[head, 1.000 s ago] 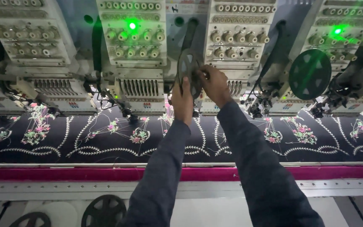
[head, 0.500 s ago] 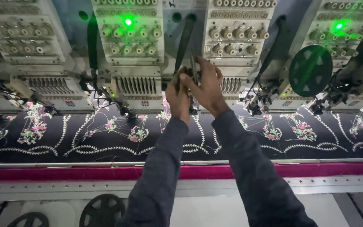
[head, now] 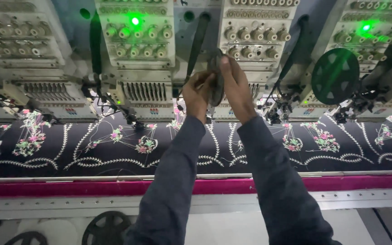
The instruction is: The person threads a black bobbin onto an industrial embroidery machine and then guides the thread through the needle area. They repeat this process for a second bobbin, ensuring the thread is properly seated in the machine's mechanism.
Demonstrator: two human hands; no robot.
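Fingers (head: 225,68) of both hands pinch a flat, round dark reel (head: 216,77) above black, flower-stitched cloth (head: 114,140).

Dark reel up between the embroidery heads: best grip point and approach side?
Grip the reel by its rim, a hand on either side. It hangs edge-on to the camera, so only the thin rim offers itself. The left hand and right hand pinch it that way.

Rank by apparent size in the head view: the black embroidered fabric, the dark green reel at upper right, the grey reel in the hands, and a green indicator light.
1. black embroidered fabric
2. dark green reel
3. grey reel, seen nearly edge-on between left hand and right hand, so its rank is unsure
4. green indicator light
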